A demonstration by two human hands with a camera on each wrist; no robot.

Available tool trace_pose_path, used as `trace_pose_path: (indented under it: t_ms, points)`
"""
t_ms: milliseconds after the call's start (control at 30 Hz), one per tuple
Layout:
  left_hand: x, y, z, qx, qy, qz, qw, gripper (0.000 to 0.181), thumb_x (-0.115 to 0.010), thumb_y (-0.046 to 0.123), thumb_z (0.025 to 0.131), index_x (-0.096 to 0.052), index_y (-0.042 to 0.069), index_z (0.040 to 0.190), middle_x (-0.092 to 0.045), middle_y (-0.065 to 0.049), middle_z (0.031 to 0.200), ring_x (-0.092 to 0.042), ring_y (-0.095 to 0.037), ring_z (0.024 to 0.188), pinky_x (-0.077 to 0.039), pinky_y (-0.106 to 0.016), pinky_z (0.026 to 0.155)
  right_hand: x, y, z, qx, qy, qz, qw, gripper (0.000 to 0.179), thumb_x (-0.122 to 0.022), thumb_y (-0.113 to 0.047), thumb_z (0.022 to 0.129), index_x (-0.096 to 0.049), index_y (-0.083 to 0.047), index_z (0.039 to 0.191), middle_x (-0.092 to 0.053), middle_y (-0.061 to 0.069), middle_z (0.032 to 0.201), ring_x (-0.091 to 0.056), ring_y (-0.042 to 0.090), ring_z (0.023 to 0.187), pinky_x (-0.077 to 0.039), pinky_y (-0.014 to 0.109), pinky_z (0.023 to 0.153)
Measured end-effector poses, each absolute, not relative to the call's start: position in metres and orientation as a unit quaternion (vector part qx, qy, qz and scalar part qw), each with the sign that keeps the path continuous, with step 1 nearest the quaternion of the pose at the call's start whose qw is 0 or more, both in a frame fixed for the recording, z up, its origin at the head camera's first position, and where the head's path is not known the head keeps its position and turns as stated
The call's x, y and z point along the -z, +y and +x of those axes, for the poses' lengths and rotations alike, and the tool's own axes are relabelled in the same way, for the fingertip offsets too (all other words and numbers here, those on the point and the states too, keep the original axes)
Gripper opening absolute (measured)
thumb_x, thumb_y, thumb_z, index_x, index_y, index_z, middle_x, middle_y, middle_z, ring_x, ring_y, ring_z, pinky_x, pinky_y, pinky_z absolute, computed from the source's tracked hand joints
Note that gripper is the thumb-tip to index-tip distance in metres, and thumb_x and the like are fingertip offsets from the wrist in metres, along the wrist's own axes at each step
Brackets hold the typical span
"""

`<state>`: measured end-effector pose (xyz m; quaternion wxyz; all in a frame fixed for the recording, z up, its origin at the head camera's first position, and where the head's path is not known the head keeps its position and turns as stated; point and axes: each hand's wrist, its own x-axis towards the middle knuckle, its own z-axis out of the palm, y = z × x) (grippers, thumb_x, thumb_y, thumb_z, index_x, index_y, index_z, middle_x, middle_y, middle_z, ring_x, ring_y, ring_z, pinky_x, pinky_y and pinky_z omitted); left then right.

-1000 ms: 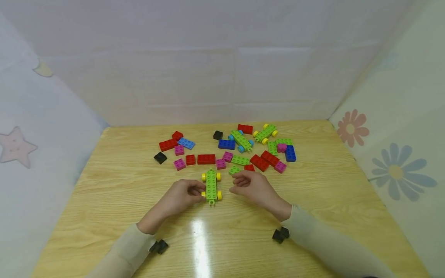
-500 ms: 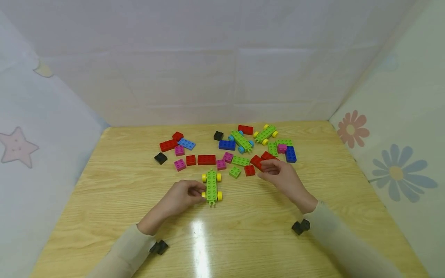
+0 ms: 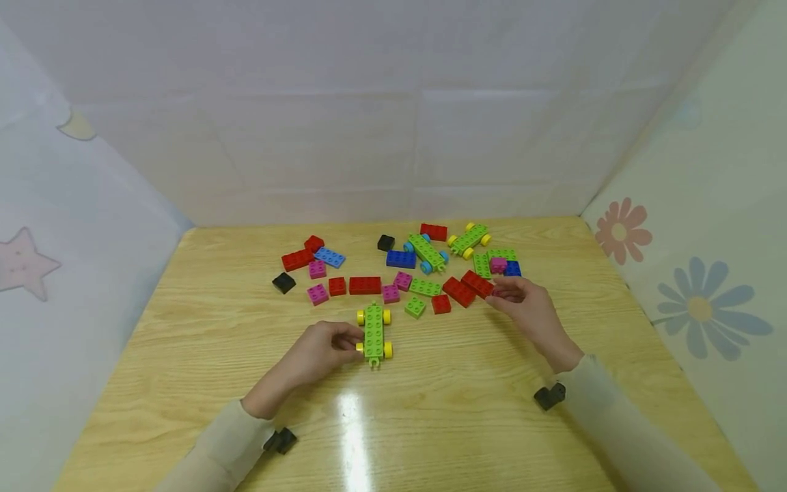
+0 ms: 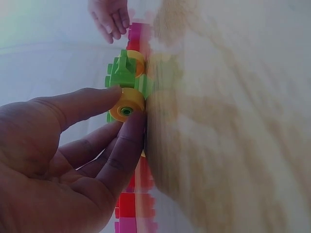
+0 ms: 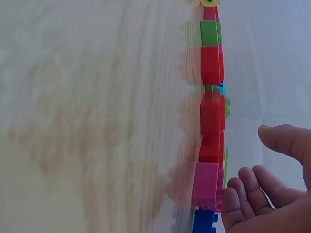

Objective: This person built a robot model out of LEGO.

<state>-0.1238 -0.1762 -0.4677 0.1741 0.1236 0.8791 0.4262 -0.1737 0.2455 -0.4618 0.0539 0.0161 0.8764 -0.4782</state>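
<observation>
A green wheeled toy base [image 3: 374, 333] with studs on top and yellow wheels stands lengthwise on the table. My left hand [image 3: 322, 350] holds it from the left, thumb and fingers pinching a yellow wheel [image 4: 128, 103] in the left wrist view. On the right, my right hand [image 3: 533, 314] hovers at a pink brick [image 5: 206, 184], which it mostly hides in the head view. Thumb and fingers stand apart there, with nothing between them. Two red bricks [image 3: 458, 291] lie just left of that hand, and a blue brick [image 3: 513, 268] lies behind it.
Several loose bricks spread in a band across the table [image 3: 393, 424], among them a long red brick [image 3: 365, 285] and a small green brick [image 3: 415, 307]. Two more wheeled bases, one blue-wheeled [image 3: 425, 252] and one yellow-wheeled [image 3: 469, 239], stand behind. A pale back wall [image 3: 393, 157] borders the table.
My right hand has moved rightward, from beside the small green brick, past the red bricks, to the pink brick. My left hand and the wheeled base have stayed in place.
</observation>
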Motion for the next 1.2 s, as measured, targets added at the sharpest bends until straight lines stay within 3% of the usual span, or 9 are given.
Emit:
trace_pose_path:
  t_ms: [367, 533, 600, 700, 1200]
  points:
    - [0.471, -0.177, -0.124, -0.431, 0.877, 0.125, 0.175, 0.032, -0.086, 0.016, 0.099, -0.081, 0.005, 0.129, -0.083, -0.005, 0.121, -0.075, -0.013, 0.102, -0.064, -0.028, 0.089, 0.458, 0.261, -0.174, 0.484, 0.872, 0.039, 0.059, 0.059, -0.078, -0.029, 0.108, -0.06, -0.005, 0.158, -0.068, 0.022, 0.15, -0.069, 0.037, 0.131, -0.053, 0.009, 0.092]
    - [0.472, -0.177, -0.124, -0.43, 0.877, 0.126, 0.172, 0.032, -0.086, 0.015, 0.099, -0.081, 0.005, 0.128, -0.084, -0.006, 0.121, -0.075, -0.013, 0.102, -0.065, -0.028, 0.089, 0.462, 0.267, -0.176, 0.46, 0.884, 0.045, 0.066, 0.058, -0.077, -0.029, 0.109, -0.06, -0.004, 0.158, -0.069, 0.022, 0.15, -0.069, 0.037, 0.133, -0.061, 0.033, 0.108]
    - [0.471, -0.177, -0.125, -0.43, 0.878, 0.126, 0.17, 0.032, -0.086, 0.015, 0.099, -0.081, 0.005, 0.128, -0.084, -0.006, 0.121, -0.076, -0.013, 0.102, -0.065, -0.028, 0.09, 0.463, 0.268, -0.177, 0.456, 0.886, 0.047, 0.069, 0.057, -0.077, -0.027, 0.109, -0.06, -0.004, 0.158, -0.069, 0.023, 0.15, -0.069, 0.039, 0.134, -0.06, 0.046, 0.114]
    - [0.471, -0.177, -0.124, -0.431, 0.877, 0.128, 0.17, 0.032, -0.086, 0.016, 0.099, -0.081, 0.005, 0.129, -0.084, -0.006, 0.122, -0.076, -0.013, 0.102, -0.064, -0.027, 0.089, 0.465, 0.27, -0.18, 0.453, 0.886, 0.05, 0.078, 0.058, -0.077, -0.027, 0.109, -0.059, -0.003, 0.158, -0.068, 0.024, 0.151, -0.068, 0.04, 0.135, -0.057, 0.055, 0.118]
    - [0.471, -0.177, -0.123, -0.433, 0.876, 0.127, 0.174, 0.033, -0.086, 0.017, 0.099, -0.08, 0.005, 0.13, -0.083, -0.006, 0.123, -0.075, -0.014, 0.103, -0.064, -0.028, 0.09, 0.47, 0.275, -0.187, 0.415, 0.901, 0.045, 0.119, 0.056, -0.08, -0.028, 0.106, -0.064, -0.001, 0.152, -0.07, 0.024, 0.145, -0.066, 0.038, 0.13, -0.058, 0.052, 0.113]
